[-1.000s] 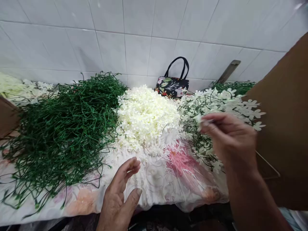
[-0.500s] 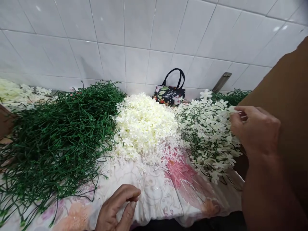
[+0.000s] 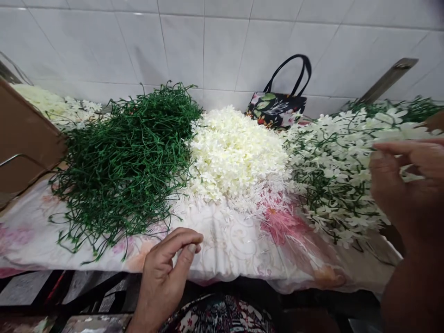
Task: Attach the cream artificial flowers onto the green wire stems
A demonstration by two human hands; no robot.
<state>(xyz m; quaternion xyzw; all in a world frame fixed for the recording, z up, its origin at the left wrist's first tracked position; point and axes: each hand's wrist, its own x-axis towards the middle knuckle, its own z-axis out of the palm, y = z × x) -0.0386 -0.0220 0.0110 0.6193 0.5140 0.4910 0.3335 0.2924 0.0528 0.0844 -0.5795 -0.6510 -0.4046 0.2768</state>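
My left hand [image 3: 166,273] rests at the front edge of the floral tablecloth [image 3: 243,245], its fingers curled with the thumb against the forefinger and nothing seen in them. My right hand [image 3: 405,185], blurred, hovers at the right over a pile of green sprigs with white flowers [image 3: 333,175]. Its forefinger and thumb are apart, with nothing between them. A heap of loose cream-white blossoms [image 3: 236,152] lies in the middle. A big tangle of bare green stems [image 3: 128,162] lies to its left.
A black flowered handbag [image 3: 277,108] stands against the white tiled wall behind the blossoms. A brown cardboard box [image 3: 24,134] sits at the left edge, with more white flowers [image 3: 52,106] behind it. A metal bar [image 3: 385,83] leans on the wall at the right.
My right hand carried a flowered sprig to the right onto the sprig pile and its fingers have parted. My left hand's fingers curled in. The view shifted to the right and down.
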